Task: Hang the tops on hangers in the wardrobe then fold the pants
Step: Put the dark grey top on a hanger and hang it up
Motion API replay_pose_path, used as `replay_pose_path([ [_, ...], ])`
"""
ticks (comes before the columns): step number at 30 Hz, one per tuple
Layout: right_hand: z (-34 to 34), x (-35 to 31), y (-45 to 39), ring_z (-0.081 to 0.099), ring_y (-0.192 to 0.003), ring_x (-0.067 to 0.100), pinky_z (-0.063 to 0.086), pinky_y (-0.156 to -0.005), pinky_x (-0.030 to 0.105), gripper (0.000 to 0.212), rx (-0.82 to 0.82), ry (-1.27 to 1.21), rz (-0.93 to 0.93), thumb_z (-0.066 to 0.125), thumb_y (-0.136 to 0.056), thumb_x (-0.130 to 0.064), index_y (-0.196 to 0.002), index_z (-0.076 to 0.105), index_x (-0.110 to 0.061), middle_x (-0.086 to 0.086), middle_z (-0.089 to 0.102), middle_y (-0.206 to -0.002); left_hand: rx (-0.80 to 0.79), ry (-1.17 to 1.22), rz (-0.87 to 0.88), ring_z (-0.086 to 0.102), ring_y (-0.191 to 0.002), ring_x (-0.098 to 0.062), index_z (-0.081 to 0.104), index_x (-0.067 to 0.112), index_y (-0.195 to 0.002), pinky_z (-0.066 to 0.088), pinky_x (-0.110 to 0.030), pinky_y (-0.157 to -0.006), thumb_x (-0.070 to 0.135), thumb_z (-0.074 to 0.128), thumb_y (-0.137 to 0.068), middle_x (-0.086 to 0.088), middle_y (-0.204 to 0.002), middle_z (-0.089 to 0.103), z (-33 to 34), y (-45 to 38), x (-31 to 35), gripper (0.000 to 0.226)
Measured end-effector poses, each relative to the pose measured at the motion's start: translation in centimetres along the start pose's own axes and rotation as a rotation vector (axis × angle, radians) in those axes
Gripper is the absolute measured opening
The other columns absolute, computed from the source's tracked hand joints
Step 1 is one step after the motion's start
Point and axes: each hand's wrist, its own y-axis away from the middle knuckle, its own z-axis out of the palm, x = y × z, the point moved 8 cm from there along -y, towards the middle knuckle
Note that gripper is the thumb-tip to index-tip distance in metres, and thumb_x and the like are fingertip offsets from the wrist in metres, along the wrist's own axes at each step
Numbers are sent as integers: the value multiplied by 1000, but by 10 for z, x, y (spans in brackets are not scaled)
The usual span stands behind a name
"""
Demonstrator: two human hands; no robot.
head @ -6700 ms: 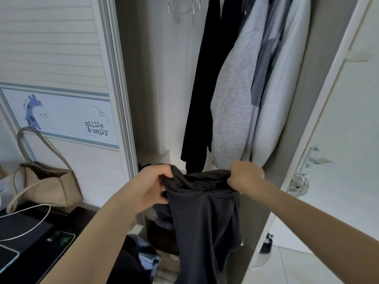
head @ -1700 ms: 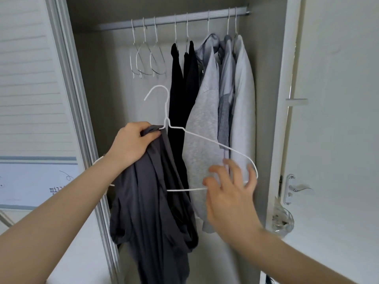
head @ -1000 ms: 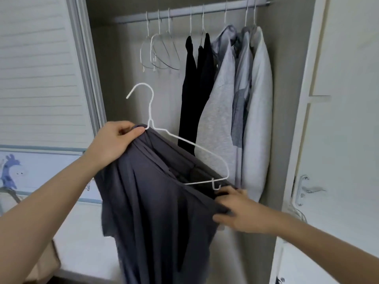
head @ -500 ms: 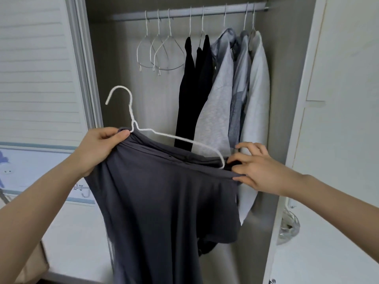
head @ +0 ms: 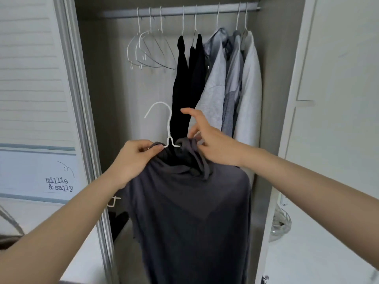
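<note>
Left hand pinches my dark grey top at white wire hanger neck; right hand grips collar fabric.

both hands raised, fingers pinching.

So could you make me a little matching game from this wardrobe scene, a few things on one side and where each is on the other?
Things:
1. dark grey top
2. empty wire hangers
3. left hand
4. pale grey jacket

Places or states:
A. hanging bare at the rail's left
B. pinching the collar beside the hook
C. draped on the held white hanger
D. rightmost garment on the rail

Pairs: 1-C, 2-A, 3-B, 4-D
</note>
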Motion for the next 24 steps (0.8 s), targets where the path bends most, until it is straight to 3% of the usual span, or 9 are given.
replay_pose_path([
  [3,-10,27,8,54,-101,14,43,-83,14,80,-7,81,97,57,-90,-23,-146,4,-40,1,47,-115,93,170,-18,54,-65,-9,73,11,-74,41,-29,-66,35,69,-89,-7,-68,62,-15,1,-1,29],
  [5,-17,53,18,58,-99,19,48,-86,25,54,-60,111,277,55,-92,-36,-139,37,-19,2,55,-108,139,201,-27,56,-64,-7,73,11,-73,42,-28,-66,34,68,-89,-2,-66,64,-27,0,-3,28],
  [7,-18,72,28,59,-77,15,48,-70,20,32,-116,-21,394,54,-92,-38,-88,64,-7,-1,61,-79,165,196,-35,58,-64,-5,74,14,-72,44,-27,-66,34,69,-89,0,-67,66,-37,-1,-4,26],
  [9,-22,74,32,53,-68,11,43,-66,23,37,-90,-167,397,59,-90,-37,-70,65,-7,2,57,-69,184,158,-35,58,-65,-4,75,17,-73,45,-27,-68,35,69,-89,-1,-70,68,-43,-3,-5,24],
  [12,-28,69,35,58,-75,15,44,-68,27,29,-57,-324,363,65,-88,-33,-88,72,-5,14,67,-82,202,85,-16,57,-67,-5,75,16,-77,44,-29,-72,37,69,-88,-14,-80,71,-49,-5,-5,24],
  [15,-35,66,35,58,-67,-5,43,-63,20,13,-3,-341,363,69,-86,-29,-83,77,-18,-10,72,-76,207,-44,25,55,-72,-9,74,16,-82,43,-30,-73,44,68,-88,-20,-88,68,-58,-7,-1,29],
  [17,-42,69,34,53,-60,-8,40,-62,19,11,52,-322,379,72,-83,-28,-75,74,-21,-19,65,-65,214,-158,52,58,-73,-11,74,28,-82,44,-31,-73,48,66,-88,-11,-81,69,-65,-6,3,23],
  [20,-39,64,32,54,-65,-2,50,-71,24,15,58,-390,425,70,-85,-29,-75,67,-19,-12,61,-68,242,-321,66,66,-89,-17,75,35,-84,51,-40,-88,52,63,-88,9,-80,72,-68,-1,12,21],
  [24,-20,24,15,54,-67,6,43,-69,22,22,58,-423,288,60,-93,-26,-85,66,-7,-1,60,-73,220,-457,96,63,-90,-21,72,34,-80,46,-51,-94,55,61,-87,10,-79,69,-45,1,27,24],
])
